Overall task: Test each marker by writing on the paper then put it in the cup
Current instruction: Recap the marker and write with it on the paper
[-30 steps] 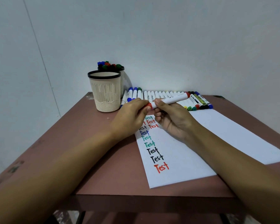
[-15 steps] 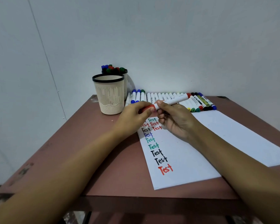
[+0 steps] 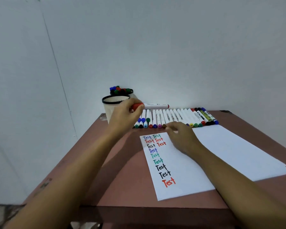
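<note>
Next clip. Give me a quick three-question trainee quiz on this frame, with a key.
1. True or false: the left hand holds the red-capped white marker by its cap end, close to the cream mesh cup with a black rim.
2. What colour is the "Test" nearest the camera on the white paper sheet? A) red B) blue C) black
3. Fill in: the row of loose markers lies on the brown table between the paper and the ____.
Key: 1 true; 2 A; 3 wall.
</note>
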A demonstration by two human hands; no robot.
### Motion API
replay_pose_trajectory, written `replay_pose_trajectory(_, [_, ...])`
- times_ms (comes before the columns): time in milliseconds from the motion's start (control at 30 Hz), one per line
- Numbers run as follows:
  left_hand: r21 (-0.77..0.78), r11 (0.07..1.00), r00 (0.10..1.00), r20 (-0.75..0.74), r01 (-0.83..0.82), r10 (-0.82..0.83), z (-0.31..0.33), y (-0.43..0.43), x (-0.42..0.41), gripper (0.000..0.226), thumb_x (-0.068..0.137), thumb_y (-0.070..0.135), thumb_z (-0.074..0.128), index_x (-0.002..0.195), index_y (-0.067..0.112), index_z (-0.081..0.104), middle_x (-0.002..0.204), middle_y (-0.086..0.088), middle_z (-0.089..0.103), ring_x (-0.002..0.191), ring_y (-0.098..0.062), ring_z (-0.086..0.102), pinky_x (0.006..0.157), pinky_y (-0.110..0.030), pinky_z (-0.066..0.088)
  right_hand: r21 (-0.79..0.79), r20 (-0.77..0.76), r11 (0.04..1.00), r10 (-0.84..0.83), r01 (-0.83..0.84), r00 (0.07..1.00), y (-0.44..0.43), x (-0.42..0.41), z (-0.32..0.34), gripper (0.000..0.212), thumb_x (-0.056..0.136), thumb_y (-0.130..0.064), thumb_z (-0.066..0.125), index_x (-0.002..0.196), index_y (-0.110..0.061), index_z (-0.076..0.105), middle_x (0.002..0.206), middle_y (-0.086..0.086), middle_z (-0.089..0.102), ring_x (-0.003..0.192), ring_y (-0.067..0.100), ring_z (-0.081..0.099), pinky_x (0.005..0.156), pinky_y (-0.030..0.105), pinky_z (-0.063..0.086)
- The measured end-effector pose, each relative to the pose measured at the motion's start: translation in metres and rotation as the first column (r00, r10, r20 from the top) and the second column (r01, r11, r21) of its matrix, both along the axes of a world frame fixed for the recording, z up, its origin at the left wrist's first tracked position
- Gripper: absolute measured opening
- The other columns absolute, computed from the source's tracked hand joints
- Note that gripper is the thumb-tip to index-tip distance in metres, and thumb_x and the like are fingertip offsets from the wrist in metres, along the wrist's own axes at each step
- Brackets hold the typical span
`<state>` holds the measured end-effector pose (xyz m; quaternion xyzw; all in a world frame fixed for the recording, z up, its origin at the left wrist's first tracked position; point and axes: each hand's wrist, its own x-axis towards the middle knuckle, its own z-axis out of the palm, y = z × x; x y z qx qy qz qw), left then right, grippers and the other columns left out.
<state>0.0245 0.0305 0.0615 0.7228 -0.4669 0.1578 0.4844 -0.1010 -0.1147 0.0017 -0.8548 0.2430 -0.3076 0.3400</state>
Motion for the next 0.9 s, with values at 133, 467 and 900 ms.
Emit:
replay_pose_trajectory(133, [0.057, 0.996, 0.998, 0.038, -0.061, 0.059, 0.047, -0.002, 0.023, 0.009, 0.089, 0.023, 0.057, 0.095, 0.019, 0.062, 0.079, 0.009, 0.058, 0.063, -0.002, 0.051, 0.058, -0.018, 0.044, -0.231, -0.21, 0.971, 0.013, -0.063, 0.978, 0.0, 0.001, -0.007, 0.034, 0.095, -0.023, 0.052, 0.126, -0.01, 0.06, 0.126, 0.009, 0.057, 0.119, 0.021, 0.05, 0.098, 0.028, 0.037])
replay_pose_trajectory(467, [0.134, 0.937, 0.947, 0.037, -0.322, 0.32, 0.123, -0.008, 0.106, 0.022, 0.089, 0.014, 0.048, 0.105, 0.002, 0.057, 0.099, -0.009, 0.055, 0.076, -0.018, 0.047, 0.052, -0.021, 0.035, -0.252, -0.245, 0.963, 0.028, -0.092, 0.969, -0.003, 0.003, -0.008, 0.032, 0.095, -0.024, 0.053, 0.123, -0.014, 0.063, 0.126, 0.007, 0.056, 0.117, 0.019, 0.051, 0.096, 0.026, 0.038])
replay_pose_trajectory(900, [0.265, 0.924, 0.961, 0.044, -0.275, 0.274, 0.1, -0.055, 0.14, 0.041, 0.09, 0.005, 0.049, 0.128, 0.005, 0.037, 0.112, -0.019, 0.054, 0.092, -0.029, 0.05, 0.076, -0.034, 0.042, -0.288, -0.282, 0.954, 0.003, -0.088, 0.959, -0.004, 0.005, -0.008, 0.034, 0.095, -0.031, 0.052, 0.126, -0.02, 0.06, 0.131, 0.003, 0.052, 0.122, 0.016, 0.045, 0.099, 0.028, 0.037])
